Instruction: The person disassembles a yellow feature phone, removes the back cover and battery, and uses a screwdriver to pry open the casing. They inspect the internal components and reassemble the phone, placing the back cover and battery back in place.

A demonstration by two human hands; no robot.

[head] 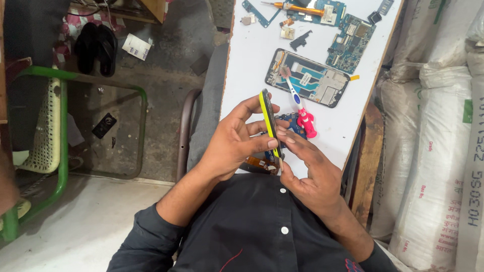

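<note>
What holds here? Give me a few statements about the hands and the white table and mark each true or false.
1. Both hands, left hand and right hand, grip the yellow-edged phone part. True.
2. The toothbrush lies on the floor. False: it lies on the white table, beside the opened phone frame.
3. A green circuit board lies on the table. True.
4. The orange-handled screwdriver is in the right hand. False: it lies at the table's far end.
</note>
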